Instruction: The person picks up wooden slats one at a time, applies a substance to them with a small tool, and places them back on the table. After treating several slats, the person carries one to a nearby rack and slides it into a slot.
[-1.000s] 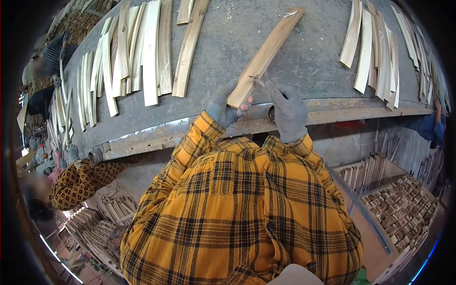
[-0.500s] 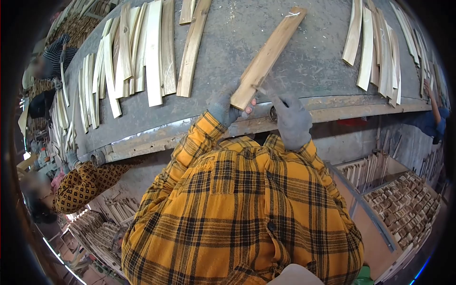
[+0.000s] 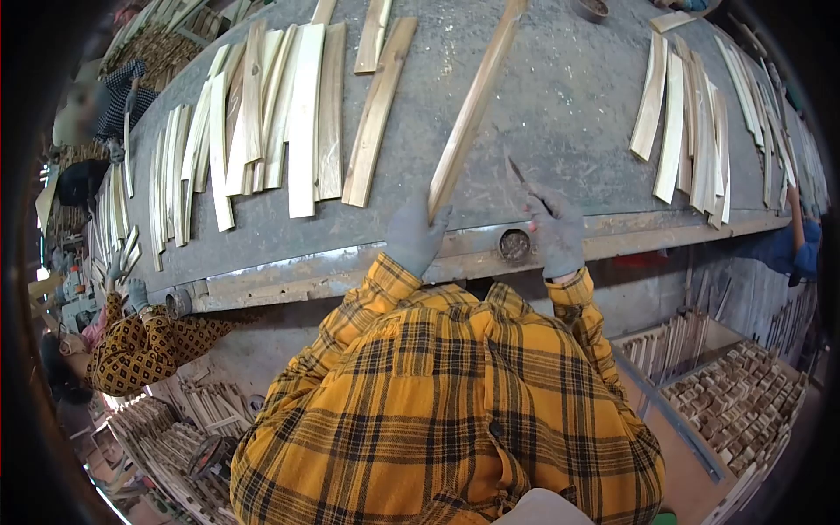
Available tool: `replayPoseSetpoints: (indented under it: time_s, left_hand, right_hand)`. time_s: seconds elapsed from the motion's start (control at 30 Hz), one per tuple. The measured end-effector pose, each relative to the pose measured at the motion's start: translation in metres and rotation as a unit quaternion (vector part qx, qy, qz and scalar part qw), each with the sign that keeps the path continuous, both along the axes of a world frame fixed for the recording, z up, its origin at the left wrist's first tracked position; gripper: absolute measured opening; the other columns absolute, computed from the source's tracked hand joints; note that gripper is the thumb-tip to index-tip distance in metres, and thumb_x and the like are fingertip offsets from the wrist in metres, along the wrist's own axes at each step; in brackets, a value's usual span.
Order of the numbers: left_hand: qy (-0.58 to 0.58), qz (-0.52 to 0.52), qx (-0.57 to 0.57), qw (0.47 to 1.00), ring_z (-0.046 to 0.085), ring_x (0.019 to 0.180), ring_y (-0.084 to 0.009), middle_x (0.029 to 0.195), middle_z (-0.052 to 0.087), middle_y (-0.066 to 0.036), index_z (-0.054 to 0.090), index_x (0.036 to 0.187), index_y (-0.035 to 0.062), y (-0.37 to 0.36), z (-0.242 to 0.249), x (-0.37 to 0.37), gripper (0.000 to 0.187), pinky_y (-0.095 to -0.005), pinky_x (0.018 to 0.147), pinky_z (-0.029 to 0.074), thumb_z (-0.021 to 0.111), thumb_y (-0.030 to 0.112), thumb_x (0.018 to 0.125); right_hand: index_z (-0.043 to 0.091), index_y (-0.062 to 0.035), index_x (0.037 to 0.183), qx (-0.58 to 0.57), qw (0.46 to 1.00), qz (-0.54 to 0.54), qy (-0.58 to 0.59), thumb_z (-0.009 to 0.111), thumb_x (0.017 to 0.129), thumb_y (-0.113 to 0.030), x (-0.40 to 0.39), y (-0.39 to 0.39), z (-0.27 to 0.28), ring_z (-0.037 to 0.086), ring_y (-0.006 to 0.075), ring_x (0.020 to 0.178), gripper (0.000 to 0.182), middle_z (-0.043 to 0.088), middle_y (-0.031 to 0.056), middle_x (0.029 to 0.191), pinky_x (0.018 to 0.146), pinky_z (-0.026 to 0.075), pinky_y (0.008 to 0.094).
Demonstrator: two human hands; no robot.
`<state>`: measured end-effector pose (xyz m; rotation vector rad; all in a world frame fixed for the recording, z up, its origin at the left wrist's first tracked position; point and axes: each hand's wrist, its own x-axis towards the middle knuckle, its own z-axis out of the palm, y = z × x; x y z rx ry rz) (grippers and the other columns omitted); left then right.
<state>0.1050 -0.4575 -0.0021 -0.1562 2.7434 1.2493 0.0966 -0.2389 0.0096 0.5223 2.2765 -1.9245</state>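
My left hand [image 3: 417, 234], in a grey glove, is closed around the near end of a long wooden strip [image 3: 473, 114]. The strip is tilted onto its narrow side and points away over the grey table [image 3: 542, 114]. In my right hand [image 3: 558, 234], also gloved, is a slim, dark knife-like tool [image 3: 518, 173], its tip pointing away and to the left. The tool is apart from the strip. Between my hands, at the table's edge, sits a round tin [image 3: 514, 245] with dark brown stuff inside.
Pale wooden strips [image 3: 304, 122] lie side by side on the left, with another group [image 3: 674, 131] at right. A dark bowl [image 3: 591, 9] stands at the far side. Co-workers' sleeves [image 3: 140, 346] show at left and right [image 3: 801, 249]. Stacked wood [image 3: 739, 394] fills a bin below right.
The strip has turned from its broad face onto its narrow side. My right hand has drawn the tool away from the strip, and the tin has come into fuller view.
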Motion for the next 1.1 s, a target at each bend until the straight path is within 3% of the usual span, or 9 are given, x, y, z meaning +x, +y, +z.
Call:
replayPoseSetpoints:
  time_s: [0.07, 0.37, 0.43, 0.6, 0.67, 0.77, 0.93, 1.0, 1.1]
  left_hand:
    - [0.021, 0.012, -0.041, 0.999, 0.062, 0.071, -0.0407, 0.078, 0.061, -0.024, 0.047, 0.119, 0.0046, 0.002, 0.003, 0.002, 0.047, -0.0452, 0.059, 0.048, 0.061, 0.033, 0.086]
    - [0.102, -0.132, 0.208, 0.964, 0.056, 0.093, -0.037, 0.107, 0.053, -0.024, 0.041, 0.126, 0.0029, 0.038, 0.0, -0.011, 0.056, -0.0448, 0.079, 0.046, 0.058, 0.037, 0.085]
    - [0.137, -0.082, -0.104, 0.982, 0.052, 0.101, -0.0346, 0.113, 0.05, -0.022, 0.036, 0.132, 0.0032, 0.01, 0.005, -0.026, 0.063, -0.0436, 0.086, 0.044, 0.058, 0.037, 0.084]
    - [-0.092, 0.071, -0.277, 0.954, 0.048, 0.108, -0.0339, 0.115, 0.049, -0.018, 0.039, 0.129, 0.0033, -0.075, -0.053, -0.066, 0.071, -0.0413, 0.091, 0.042, 0.071, 0.034, 0.074]
    - [-0.125, 0.05, -0.285, 0.949, 0.048, 0.11, -0.0337, 0.117, 0.049, -0.018, 0.04, 0.129, 0.0038, -0.084, -0.063, -0.069, 0.074, -0.0414, 0.092, 0.042, 0.074, 0.034, 0.071]
    - [-0.11, 0.043, -0.188, 0.975, 0.049, 0.111, -0.0329, 0.117, 0.05, -0.018, 0.042, 0.129, 0.0059, -0.082, -0.052, -0.063, 0.072, -0.0423, 0.093, 0.042, 0.075, 0.033, 0.07]
    - [-0.136, 0.095, 0.357, 0.919, 0.058, 0.092, -0.0176, 0.098, 0.056, -0.013, 0.044, 0.134, 0.0101, -0.084, -0.075, -0.028, 0.064, -0.0253, 0.072, 0.049, 0.066, 0.012, 0.073]
    - [-0.112, 0.089, 0.333, 0.932, 0.057, 0.093, -0.0205, 0.103, 0.056, -0.015, 0.046, 0.132, 0.0091, -0.079, -0.054, -0.008, 0.062, -0.0295, 0.078, 0.049, 0.066, 0.012, 0.073]
    - [-0.028, 0.042, 0.086, 0.995, 0.056, 0.106, -0.0304, 0.12, 0.052, -0.019, 0.039, 0.135, 0.0113, -0.071, -0.029, 0.029, 0.071, -0.0364, 0.086, 0.048, 0.069, 0.017, 0.071]
  right_hand:
    - [0.065, -0.0041, 0.109, -0.052, 0.998, 0.012, -0.036, 0.061, 0.088, -0.011, -0.017, -0.012, 0.012, 0.043, 0.0019, 0.054, 0.022, 0.063, 0.0, 0.083, 0.046, 0.033, 0.016]
    - [0.054, -0.004, 0.111, -0.304, 0.95, -0.066, 0.003, 0.06, 0.087, -0.008, -0.057, -0.016, 0.022, 0.042, 0.0031, 0.048, 0.025, 0.055, 0.0003, 0.079, 0.039, 0.034, 0.0147]
    - [0.053, -0.001, 0.115, -0.285, 0.953, -0.098, -0.012, 0.063, 0.084, -0.005, -0.074, 0.051, -0.003, 0.042, 0.0027, 0.053, 0.033, 0.057, 0.0036, 0.093, 0.039, 0.03, 0.0129]
    - [0.06, -0.0029, 0.114, -0.1, 0.986, -0.123, 0.046, 0.071, 0.08, -0.013, -0.122, 0.249, -0.007, 0.045, 0.0027, 0.054, 0.038, 0.058, -0.0018, 0.076, 0.04, 0.033, 0.0156]
    - [0.065, 0.0006, 0.108, 0.216, 0.955, -0.19, 0.079, 0.078, 0.075, -0.023, -0.143, 0.29, 0.006, 0.052, 0.0111, 0.068, 0.043, 0.063, 0.0024, 0.079, 0.058, 0.042, 0.0225]
    - [0.063, 0.0024, 0.109, 0.468, 0.859, -0.196, 0.07, 0.077, 0.076, -0.022, -0.139, 0.24, 0.068, 0.062, 0.0186, 0.088, 0.043, 0.066, 0.0099, 0.093, 0.078, 0.048, 0.0268]
    - [0.06, -0.0032, 0.117, 0.334, 0.936, -0.051, 0.101, 0.062, 0.087, -0.016, -0.115, 0.113, 0.055, 0.059, 0.0195, 0.103, 0.032, 0.063, 0.0116, 0.111, 0.09, 0.045, 0.0301]
    - [0.063, -0.0031, 0.114, 0.093, 0.96, 0.119, 0.237, 0.061, 0.087, -0.013, -0.128, 0.145, -0.041, 0.06, 0.0189, 0.098, 0.029, 0.065, 0.0106, 0.106, 0.087, 0.046, 0.0291]
    - [0.064, -0.0031, 0.112, 0.139, 0.981, 0.094, 0.094, 0.057, 0.083, 0.0, -0.108, 0.049, -0.016, 0.06, 0.0165, 0.089, 0.03, 0.066, 0.008, 0.1, 0.077, 0.048, 0.0291]
